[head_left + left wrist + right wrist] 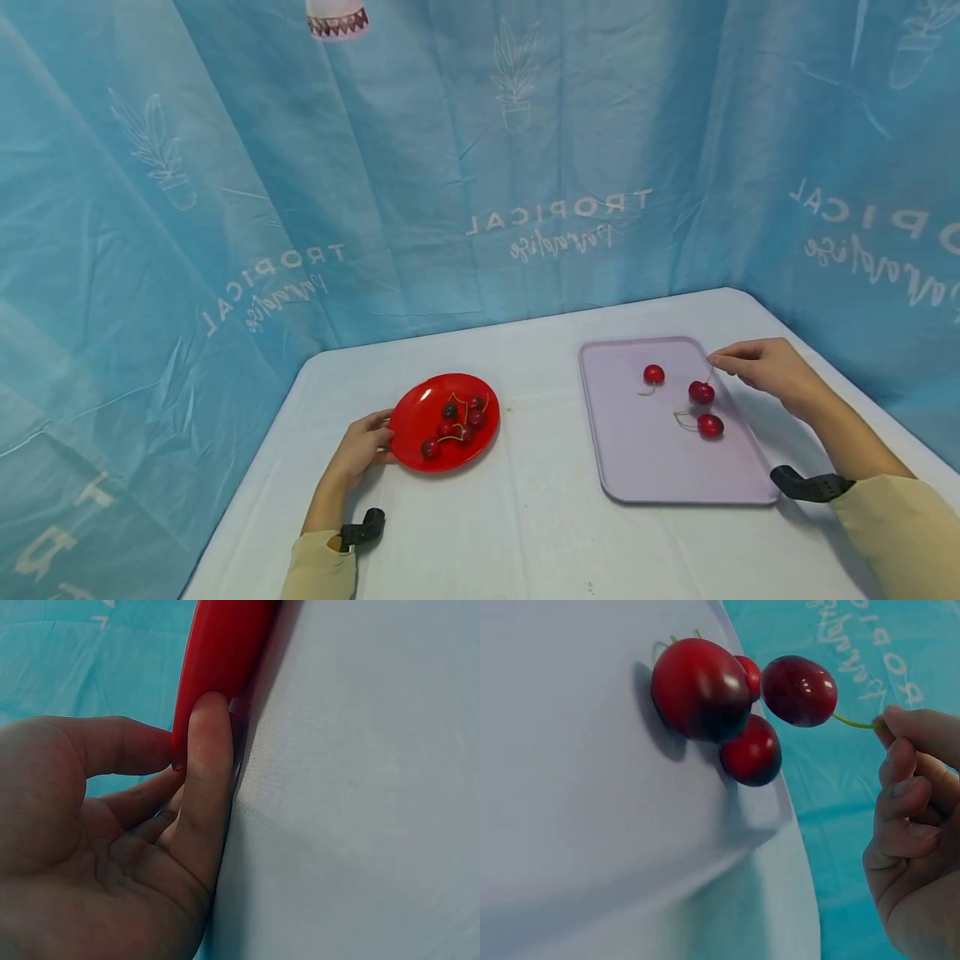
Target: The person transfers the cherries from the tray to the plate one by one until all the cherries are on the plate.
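My right hand (765, 367) pinches the thin green stem of a dark red cherry (799, 691) between thumb and fingertips. That cherry hangs over the right side of a pale purple tray (637, 467). Close by on the tray are a cherry (710, 426) with a curved stem and another cherry (654, 374) farther back. On the left, my left hand (362, 450) grips the rim of a round red plate (408, 425), its thumb at the edge and fingers underneath. Several cherries (467, 432) with stems lie on the plate. The left wrist view shows the plate tilted against the hand.
Both the plate and the tray are on a white-covered table (540, 417), with bare cloth between them. Blue printed curtains (420, 208) enclose the back and sides. Dark straps (810, 485) circle both wrists.
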The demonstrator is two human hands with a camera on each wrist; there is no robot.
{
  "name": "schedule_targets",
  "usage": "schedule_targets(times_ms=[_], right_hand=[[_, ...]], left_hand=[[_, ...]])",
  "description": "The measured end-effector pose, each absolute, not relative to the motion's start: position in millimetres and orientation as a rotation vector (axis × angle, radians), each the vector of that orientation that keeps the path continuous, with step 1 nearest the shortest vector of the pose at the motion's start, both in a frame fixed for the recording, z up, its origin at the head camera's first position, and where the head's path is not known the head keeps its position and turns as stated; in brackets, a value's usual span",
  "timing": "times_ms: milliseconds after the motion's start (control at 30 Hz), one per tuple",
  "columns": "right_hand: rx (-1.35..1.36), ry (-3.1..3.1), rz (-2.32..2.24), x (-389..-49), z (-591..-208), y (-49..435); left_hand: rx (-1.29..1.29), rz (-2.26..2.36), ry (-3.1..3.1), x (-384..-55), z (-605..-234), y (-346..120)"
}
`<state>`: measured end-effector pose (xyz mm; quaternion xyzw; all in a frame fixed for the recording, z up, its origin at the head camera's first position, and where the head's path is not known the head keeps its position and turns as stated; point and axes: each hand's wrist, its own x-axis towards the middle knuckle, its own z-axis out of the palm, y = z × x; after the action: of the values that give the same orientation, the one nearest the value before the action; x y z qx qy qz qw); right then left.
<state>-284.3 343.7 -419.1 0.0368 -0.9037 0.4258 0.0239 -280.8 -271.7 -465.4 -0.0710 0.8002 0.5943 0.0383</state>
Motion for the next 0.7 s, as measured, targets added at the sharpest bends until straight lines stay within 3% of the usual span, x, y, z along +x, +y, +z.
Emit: schedule_targets(times_ms=[700], right_hand=[[0.069,-2.734,1.439,-296.2,-421.7,312.7]], left_hand=[[-0.211,1.819,2.468,-281.1,-466.2,-272.4]])
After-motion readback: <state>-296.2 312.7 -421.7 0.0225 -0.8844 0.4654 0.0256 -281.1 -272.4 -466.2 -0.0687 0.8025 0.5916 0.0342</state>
